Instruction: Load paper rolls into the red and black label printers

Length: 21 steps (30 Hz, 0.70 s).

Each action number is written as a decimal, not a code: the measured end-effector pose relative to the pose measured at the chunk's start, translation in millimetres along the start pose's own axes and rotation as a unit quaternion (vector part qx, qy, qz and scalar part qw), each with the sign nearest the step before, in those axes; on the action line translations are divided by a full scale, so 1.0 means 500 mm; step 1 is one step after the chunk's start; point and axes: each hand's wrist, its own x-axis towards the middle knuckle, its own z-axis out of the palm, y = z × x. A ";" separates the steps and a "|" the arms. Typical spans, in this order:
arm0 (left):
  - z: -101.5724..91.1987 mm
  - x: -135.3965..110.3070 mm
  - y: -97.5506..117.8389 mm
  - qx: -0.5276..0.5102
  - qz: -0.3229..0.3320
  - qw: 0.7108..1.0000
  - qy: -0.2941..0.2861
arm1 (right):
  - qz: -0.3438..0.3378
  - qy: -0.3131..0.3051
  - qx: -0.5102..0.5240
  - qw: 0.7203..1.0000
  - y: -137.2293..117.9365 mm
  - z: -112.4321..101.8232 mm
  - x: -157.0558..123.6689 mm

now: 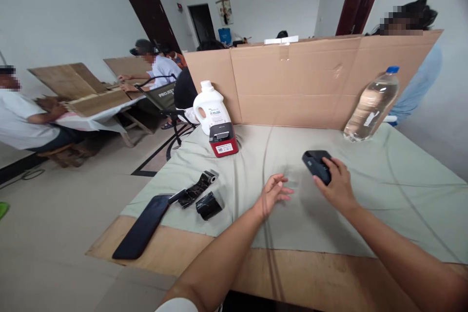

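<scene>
My right hand (pixel 338 187) grips a small, boxy black device (pixel 317 165) above the right half of the cloth, thumb on the near side and fingers over the top. The device's exact kind cannot be made out. Left of it, my left hand (pixel 275 192) holds nothing, its fingers apart and slightly blurred. Farther left lie a roll of glossy black film (pixel 199 187) with its core end showing and a short shiny black piece (pixel 209 205). A long, flat dark object (pixel 144 226) rests across the table's front left edge.
A red-and-black box-shaped device (pixel 224 141) stands before a white jug (pixel 214 107). A large clear bottle (pixel 373 105) with a blue cap leans at the back right. Cardboard (pixel 292 83) walls off the far edge of the cloth-covered table (pixel 256 234). Other people sit beyond and to the left.
</scene>
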 end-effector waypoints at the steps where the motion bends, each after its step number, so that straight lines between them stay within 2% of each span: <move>1: 0.007 -0.007 0.002 -0.072 -0.033 0.996 -0.036 | -0.033 -0.011 0.023 0.999 -0.042 0.007 -0.024; 3: 0.017 -0.016 0.007 -0.172 -0.062 0.981 -0.064 | -0.077 -0.051 0.050 0.995 -0.117 0.018 -0.074; 4: 0.019 -0.019 0.010 -0.194 -0.060 0.978 -0.055 | -0.087 -0.064 0.051 0.993 -0.147 0.021 -0.097; 6: 0.017 -0.021 0.016 -0.195 -0.035 0.980 0.001 | -0.104 -0.096 0.050 0.989 -0.188 0.024 -0.134; 8: 0.012 -0.022 0.023 -0.166 -0.011 0.984 0.057 | -0.119 -0.117 0.067 0.984 -0.202 0.020 -0.150; 10: 0.010 -0.022 0.028 -0.142 -0.007 0.987 0.077 | -0.094 -0.089 0.108 0.986 -0.194 0.015 -0.144; 11: 0.011 -0.023 0.028 -0.138 -0.013 0.988 0.074 | -0.060 -0.058 0.134 0.987 -0.184 0.014 -0.135; 13: 0.016 -0.025 0.026 -0.134 -0.024 0.989 0.060 | 0.042 -0.004 0.194 0.980 -0.160 0.021 -0.114; 14: 0.019 -0.026 0.023 -0.130 -0.028 0.990 0.051 | 0.095 -0.001 0.230 0.968 -0.148 0.029 -0.106; 15: 0.022 -0.026 0.019 -0.127 -0.029 0.991 0.043 | 0.139 -0.020 0.270 0.953 -0.137 0.039 -0.102; 17: 0.027 -0.027 0.010 -0.113 -0.024 0.993 0.034 | 0.187 -0.097 0.347 0.914 -0.121 0.060 -0.102; 19: 0.027 -0.025 0.004 -0.096 -0.024 0.995 0.031 | 0.194 -0.165 0.397 0.882 -0.111 0.077 -0.112; 21: 0.023 -0.023 0.002 -0.079 -0.030 0.996 0.026 | 0.190 -0.197 0.420 0.865 -0.105 0.083 -0.123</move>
